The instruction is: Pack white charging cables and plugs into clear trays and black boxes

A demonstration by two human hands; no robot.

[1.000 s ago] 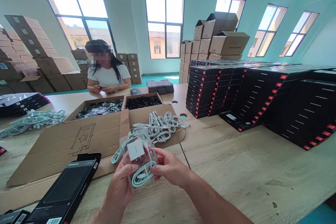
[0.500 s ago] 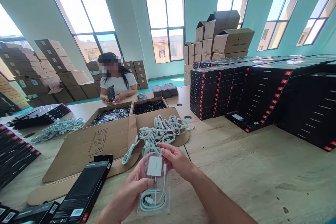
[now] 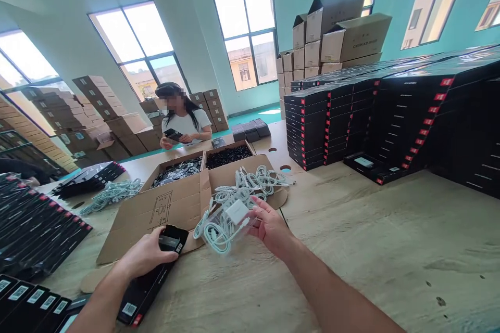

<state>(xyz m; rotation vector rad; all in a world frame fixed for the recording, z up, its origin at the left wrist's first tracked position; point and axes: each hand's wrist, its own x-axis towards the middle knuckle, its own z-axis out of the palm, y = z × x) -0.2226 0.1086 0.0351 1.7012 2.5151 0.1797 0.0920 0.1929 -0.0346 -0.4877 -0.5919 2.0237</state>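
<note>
My right hand (image 3: 273,226) pinches the edge of a clear plastic tray (image 3: 242,228), which is tilted above the table. In it sit a white charger plug (image 3: 236,212) and a coiled white cable (image 3: 217,238). My left hand (image 3: 146,254) is closed around the upper end of a slim black box (image 3: 150,287) lying on the table. That box's end flap (image 3: 176,234) stands open towards the tray. Behind the tray, a heap of white cables (image 3: 253,182) rests on a flattened cardboard flap (image 3: 152,213).
Stacks of black boxes (image 3: 308,130) fill the right side; more black boxes (image 3: 35,229) stand at left. A carton of small dark parts (image 3: 228,157) is ahead. Across the table (image 3: 351,234) a person (image 3: 185,114) holds a black box. Another cable bundle (image 3: 113,193) lies left.
My left hand has let go of the plastic tray and taken hold of the black box. My right hand keeps the tray, now tilted. The view has turned slightly.
</note>
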